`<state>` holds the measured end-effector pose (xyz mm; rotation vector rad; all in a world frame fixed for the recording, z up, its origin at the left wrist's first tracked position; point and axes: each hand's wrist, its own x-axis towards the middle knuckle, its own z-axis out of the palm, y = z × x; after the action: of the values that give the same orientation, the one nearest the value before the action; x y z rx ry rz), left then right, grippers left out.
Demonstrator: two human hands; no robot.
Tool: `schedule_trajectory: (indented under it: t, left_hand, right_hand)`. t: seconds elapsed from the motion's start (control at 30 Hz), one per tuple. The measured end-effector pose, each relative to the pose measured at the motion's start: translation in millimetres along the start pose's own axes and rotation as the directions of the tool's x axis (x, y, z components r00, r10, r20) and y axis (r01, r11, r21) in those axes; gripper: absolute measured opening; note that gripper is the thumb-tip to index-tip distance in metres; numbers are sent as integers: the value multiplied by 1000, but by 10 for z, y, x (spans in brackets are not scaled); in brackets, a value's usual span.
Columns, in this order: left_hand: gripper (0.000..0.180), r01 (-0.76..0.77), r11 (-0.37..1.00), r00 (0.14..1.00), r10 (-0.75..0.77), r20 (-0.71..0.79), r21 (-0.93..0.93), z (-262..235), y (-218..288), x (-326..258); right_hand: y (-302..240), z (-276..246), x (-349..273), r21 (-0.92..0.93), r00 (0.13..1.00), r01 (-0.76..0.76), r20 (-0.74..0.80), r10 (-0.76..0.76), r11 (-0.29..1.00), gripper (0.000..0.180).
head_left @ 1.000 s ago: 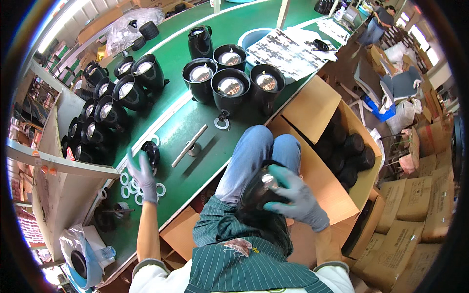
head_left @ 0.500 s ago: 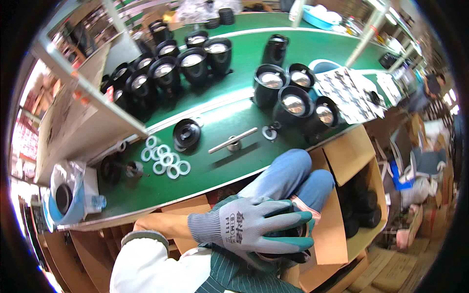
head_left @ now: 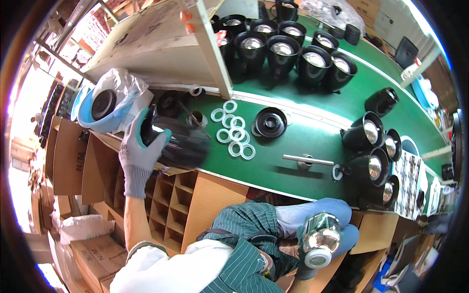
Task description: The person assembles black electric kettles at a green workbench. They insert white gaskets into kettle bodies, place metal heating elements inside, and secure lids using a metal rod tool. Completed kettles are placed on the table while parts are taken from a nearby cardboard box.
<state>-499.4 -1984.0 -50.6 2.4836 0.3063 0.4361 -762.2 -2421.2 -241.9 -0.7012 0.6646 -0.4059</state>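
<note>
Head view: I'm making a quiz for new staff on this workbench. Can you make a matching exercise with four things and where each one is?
Things:
1. black lamp housing
2. shiny reflector
3. white rings
4. metal bar

Places:
A. in the right hand, over the lap
B. lying on the green table, right of the rings
C. in the gloved left hand, at the table's near edge
D. scattered on the table beside a black round cap

Pairs: 1-C, 2-A, 3-D, 4-B
</note>
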Motion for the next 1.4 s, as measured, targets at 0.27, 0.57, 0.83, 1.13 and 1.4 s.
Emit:
schedule_trajectory:
  t: [0.27,0.57,0.83,1.13,1.4]
  left_hand:
    - [84,8,884,983,79,-166,468,568,-1948,1133]
    - [84,-70,821,859,338,384,-567,724,6,30]
    - [64,-706,425,402,899,174,-567,1164,884,-1242]
    - [79,-657,645,538,763,358,-389,839,544,-1673]
    - [109,-478,870,793,488,366,-124,594,1,-1998]
  right_hand:
    - [159,628,655,164,875,-332,421,238,929,71]
    - [822,1528,762,304,919,-391,182,350,868,65]
    - [666,1182,83,382,739,-566,627,245,730,36]
    - [686,954,-302,-453,837,479,495,-235,752,61]
    - [857,1904,-519,-503,554,791,830,-59,348,114]
